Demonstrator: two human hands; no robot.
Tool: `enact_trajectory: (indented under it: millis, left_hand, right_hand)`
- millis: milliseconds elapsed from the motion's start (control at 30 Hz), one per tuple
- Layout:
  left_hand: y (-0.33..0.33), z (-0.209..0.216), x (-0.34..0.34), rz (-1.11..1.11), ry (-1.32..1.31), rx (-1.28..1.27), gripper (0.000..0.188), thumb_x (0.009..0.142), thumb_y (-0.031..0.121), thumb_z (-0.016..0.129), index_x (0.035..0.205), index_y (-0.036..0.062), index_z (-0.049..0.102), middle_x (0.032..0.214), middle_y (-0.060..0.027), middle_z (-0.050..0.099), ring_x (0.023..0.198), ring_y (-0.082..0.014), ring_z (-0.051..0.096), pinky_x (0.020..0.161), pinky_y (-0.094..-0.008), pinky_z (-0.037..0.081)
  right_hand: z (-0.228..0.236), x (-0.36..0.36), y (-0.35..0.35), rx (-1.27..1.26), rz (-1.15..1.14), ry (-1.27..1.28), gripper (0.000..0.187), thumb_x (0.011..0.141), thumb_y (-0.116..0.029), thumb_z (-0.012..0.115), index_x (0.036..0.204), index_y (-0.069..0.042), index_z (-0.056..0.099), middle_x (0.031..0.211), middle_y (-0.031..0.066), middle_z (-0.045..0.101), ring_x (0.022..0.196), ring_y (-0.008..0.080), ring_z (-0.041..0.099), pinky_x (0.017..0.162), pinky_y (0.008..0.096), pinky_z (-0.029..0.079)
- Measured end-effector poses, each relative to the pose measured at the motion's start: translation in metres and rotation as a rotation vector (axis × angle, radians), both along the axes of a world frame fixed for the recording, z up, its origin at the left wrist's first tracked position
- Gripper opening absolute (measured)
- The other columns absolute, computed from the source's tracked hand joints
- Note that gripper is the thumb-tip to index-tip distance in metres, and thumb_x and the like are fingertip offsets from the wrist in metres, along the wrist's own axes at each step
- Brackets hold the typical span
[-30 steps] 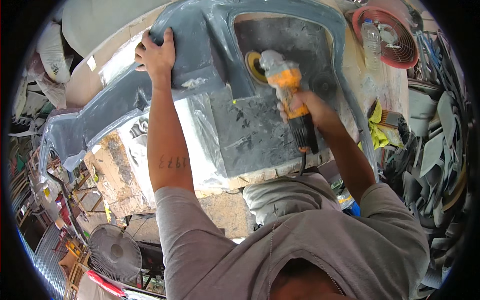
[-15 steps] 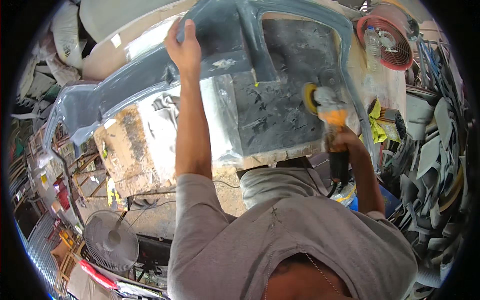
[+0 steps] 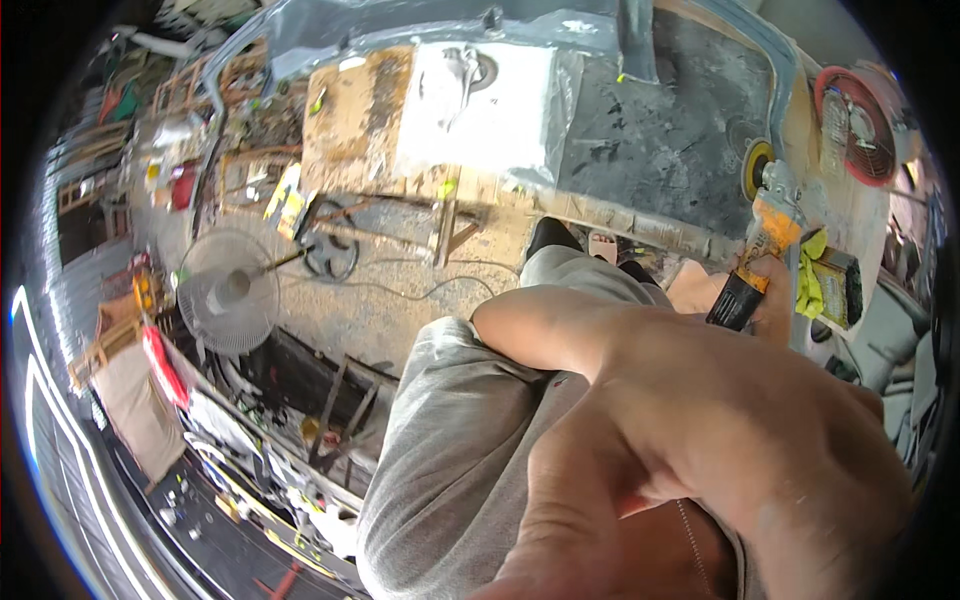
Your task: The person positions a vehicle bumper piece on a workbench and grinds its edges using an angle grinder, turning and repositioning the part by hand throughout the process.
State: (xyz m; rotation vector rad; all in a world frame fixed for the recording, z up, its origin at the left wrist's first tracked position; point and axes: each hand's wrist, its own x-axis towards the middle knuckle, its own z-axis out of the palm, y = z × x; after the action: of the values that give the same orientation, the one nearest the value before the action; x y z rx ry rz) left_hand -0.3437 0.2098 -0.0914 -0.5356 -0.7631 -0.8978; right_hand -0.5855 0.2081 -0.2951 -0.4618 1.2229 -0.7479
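Observation:
My right hand (image 3: 770,282) is wrapped round the body of an orange and black angle grinder (image 3: 768,228). Its yellow-backed disc (image 3: 757,168) faces left, beside the right side of a large grey moulded frame (image 3: 440,22); whether it touches, I cannot tell. My left hand (image 3: 720,420) looms large at the lower right, raised close to the view. Its thumb stands apart from the other fingers, whose tips run out of the picture, and nothing shows in it. Under the frame lie a dark scuffed board (image 3: 650,130) and a white sheet (image 3: 480,115).
A red round fan (image 3: 865,130) and a clear plastic bottle (image 3: 833,130) stand at the far right, near a yellow-green cloth (image 3: 812,275). On the left is a standing fan (image 3: 230,290). Cables (image 3: 420,290) trail over the floor below the bench edge (image 3: 640,215).
My left hand has left the grey frame and come up close to the view. The view has shifted, so the bench sits higher and farther right. The grinder stays in my right hand.

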Motion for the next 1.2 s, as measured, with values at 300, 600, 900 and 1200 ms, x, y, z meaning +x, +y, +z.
enact_trajectory:
  millis: [300,600,900,1200]
  left_hand:
    - [0.063,0.01,-0.097,0.075,-0.176,-0.048,0.082,0.088,0.069,0.063,0.114,-0.0088,0.067,0.085,-0.0119,0.068,0.073,-0.0186,0.064,0.064,-0.0287,0.051]
    - [0.085,0.002,-0.085,-0.003,-0.212,-0.1,0.083,0.087,0.069,0.065,0.115,-0.0087,0.066,0.085,-0.0113,0.067,0.072,-0.0184,0.063,0.063,-0.0284,0.05]
    - [0.123,0.014,0.005,-0.154,-0.162,-0.161,0.083,0.085,0.069,0.066,0.116,-0.0085,0.066,0.084,-0.0107,0.067,0.07,-0.0182,0.062,0.063,-0.0281,0.05]
    - [0.162,0.018,0.13,-0.269,-0.091,-0.216,0.084,0.084,0.069,0.067,0.117,-0.0084,0.066,0.083,-0.0101,0.066,0.069,-0.018,0.062,0.062,-0.0278,0.049]
  right_hand:
    - [0.008,-0.033,0.038,-0.008,0.099,-0.05,0.046,0.067,-0.01,0.058,0.112,0.0,0.056,0.094,0.0139,0.064,0.077,0.0271,0.064,0.07,0.0378,0.058]
    - [0.042,-0.015,0.085,-0.226,0.034,-0.243,0.043,0.065,-0.011,0.059,0.106,0.001,0.057,0.089,0.0134,0.063,0.076,0.0287,0.064,0.067,0.038,0.057]
    - [0.056,0.03,0.101,-0.129,-0.036,-0.096,0.039,0.068,-0.013,0.062,0.103,0.003,0.059,0.086,0.0143,0.063,0.076,0.0297,0.064,0.067,0.0373,0.056]
    - [0.052,0.102,0.105,-0.095,-0.014,0.017,0.038,0.069,-0.013,0.063,0.103,0.003,0.06,0.085,0.015,0.064,0.076,0.03,0.064,0.067,0.0373,0.057]
